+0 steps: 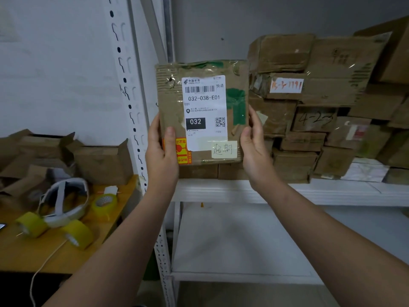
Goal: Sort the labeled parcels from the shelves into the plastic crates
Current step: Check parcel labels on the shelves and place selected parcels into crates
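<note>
I hold a flat brown cardboard parcel [234, 74] upright in front of the shelf, label facing me. Its white label reads 032-038-E01 with a black 032 box, and a pale sticky note sits at the lower right. My left hand [162, 151] grips its lower left edge, thumb on the front. My right hand [254, 142] grips the lower right edge. Green tape patches and an orange sticker mark the box. No plastic crate is in view.
A stack of several worn cardboard parcels [321, 103] fills the white shelf [287, 189] behind and to the right. A lower shelf board [232, 240] lies below. At left, a wooden table [33, 258] carries yellow tape rolls [77, 235], a white headset [64, 202] and open boxes [99, 162].
</note>
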`<state>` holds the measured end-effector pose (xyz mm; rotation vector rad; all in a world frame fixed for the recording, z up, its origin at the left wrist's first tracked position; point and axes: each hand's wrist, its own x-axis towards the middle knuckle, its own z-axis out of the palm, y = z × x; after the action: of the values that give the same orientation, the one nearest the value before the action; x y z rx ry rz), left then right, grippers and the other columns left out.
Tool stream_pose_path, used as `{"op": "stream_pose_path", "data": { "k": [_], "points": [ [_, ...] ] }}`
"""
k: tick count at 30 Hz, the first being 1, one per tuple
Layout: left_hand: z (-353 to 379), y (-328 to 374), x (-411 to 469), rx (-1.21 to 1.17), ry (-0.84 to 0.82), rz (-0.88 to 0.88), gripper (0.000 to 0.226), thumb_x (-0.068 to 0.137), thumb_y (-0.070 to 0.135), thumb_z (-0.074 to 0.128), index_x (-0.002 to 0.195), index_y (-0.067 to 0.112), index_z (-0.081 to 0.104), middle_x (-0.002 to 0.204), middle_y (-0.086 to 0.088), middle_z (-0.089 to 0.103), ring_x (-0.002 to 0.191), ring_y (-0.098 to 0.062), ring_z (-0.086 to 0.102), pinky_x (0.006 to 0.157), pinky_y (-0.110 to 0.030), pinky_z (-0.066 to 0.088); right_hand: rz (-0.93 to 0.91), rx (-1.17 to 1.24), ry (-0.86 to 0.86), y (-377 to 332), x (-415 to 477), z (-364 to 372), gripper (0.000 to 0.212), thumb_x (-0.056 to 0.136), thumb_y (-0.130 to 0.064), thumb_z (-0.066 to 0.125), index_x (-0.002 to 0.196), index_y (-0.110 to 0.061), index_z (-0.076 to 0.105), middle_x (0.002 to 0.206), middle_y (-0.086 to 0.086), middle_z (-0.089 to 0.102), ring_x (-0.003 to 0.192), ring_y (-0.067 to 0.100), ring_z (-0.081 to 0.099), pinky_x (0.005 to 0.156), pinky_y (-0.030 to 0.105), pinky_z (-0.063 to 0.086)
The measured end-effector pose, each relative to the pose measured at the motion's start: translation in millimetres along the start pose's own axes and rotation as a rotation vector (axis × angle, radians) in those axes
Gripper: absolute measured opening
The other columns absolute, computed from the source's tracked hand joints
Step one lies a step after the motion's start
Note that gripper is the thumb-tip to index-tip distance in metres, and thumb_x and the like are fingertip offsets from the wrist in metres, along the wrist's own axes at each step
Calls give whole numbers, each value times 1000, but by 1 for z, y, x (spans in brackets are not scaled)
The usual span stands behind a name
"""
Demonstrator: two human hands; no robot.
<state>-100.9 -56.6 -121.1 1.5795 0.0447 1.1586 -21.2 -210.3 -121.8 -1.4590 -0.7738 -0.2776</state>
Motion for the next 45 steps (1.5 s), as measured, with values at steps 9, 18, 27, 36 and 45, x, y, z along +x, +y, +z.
{"op": "stream_pose_path", "data": {
  "k": [9, 18, 27, 36, 45],
  "points": [
    [-15, 0, -45, 1, -110, -91, 47, 99, 30, 50, 143, 22, 35, 122, 8, 58, 101, 3, 62, 77, -17, 55, 126, 43, 112, -9, -56, -5, 35, 78, -62, 49, 111, -74, 43, 147, -3, 38, 137, 18, 37, 113, 51, 30],
    [8, -6, -99, -66, -332, -112, 58, 95, 42, 51, 145, 19, 34, 128, 0, 58, 110, -17, 62, 87, -41, 56, 187, 40, 372, -25, -135, -30, 35, 86, -46, 49, 120, -47, 38, 139, 0, 43, 128, 16, 48, 105, 44, 43],
    [91, 11, -191, -190, -595, -236, 47, 95, 36, 54, 138, 29, 35, 123, 17, 57, 112, -4, 59, 96, -36, 51, 265, -32, 665, -36, -221, -128, 16, 102, -27, 39, 115, -36, 40, 121, -10, 50, 108, 3, 56, 87, 23, 49],
    [239, 51, -319, -326, -885, -301, 52, 97, 32, 55, 143, 18, 37, 121, 15, 60, 107, 4, 59, 90, -19, 49, 336, -233, 814, -56, -321, -294, 39, 97, -26, 51, 125, -44, 31, 137, 1, 46, 125, 17, 51, 102, 37, 47],
    [387, 98, -447, -341, -1093, -360, 45, 97, 32, 53, 139, 21, 39, 108, 20, 59, 91, 14, 58, 72, -3, 44, 542, -372, 909, -87, -410, -455, 57, 97, -29, 53, 146, -28, 24, 127, -6, 53, 110, 5, 61, 95, 32, 52]
  ]
}}
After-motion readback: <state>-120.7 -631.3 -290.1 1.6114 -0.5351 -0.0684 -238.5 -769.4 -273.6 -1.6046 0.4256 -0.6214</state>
